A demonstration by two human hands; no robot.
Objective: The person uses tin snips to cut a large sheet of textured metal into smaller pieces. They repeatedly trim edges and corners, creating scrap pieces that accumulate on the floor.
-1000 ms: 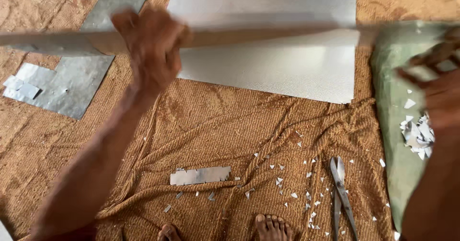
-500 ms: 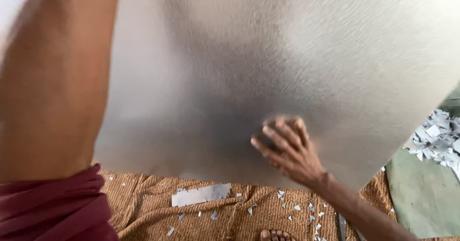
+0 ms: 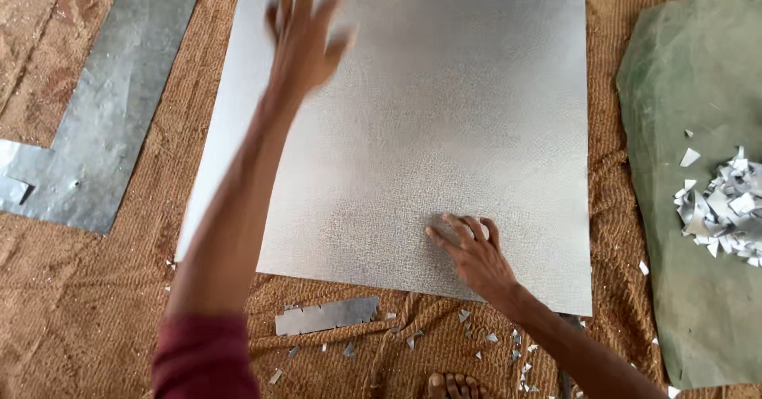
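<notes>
Fingers [image 3: 468, 228] of the right hand [image 3: 476, 256] lie flat, spread, pressing the metal sheet [image 3: 444, 113] just inside its near edge; left hand [image 3: 305, 38] hovers open, blurred, farther up. Sheet lies on brown matting [image 3: 95, 304]; scrap strip [image 3: 325, 316] below.

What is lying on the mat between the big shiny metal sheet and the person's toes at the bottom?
In the head view, small metal offcuts lie scattered on the brown mat between the metal sheet and the toes. A longer notched strip lies off to the left.
</notes>
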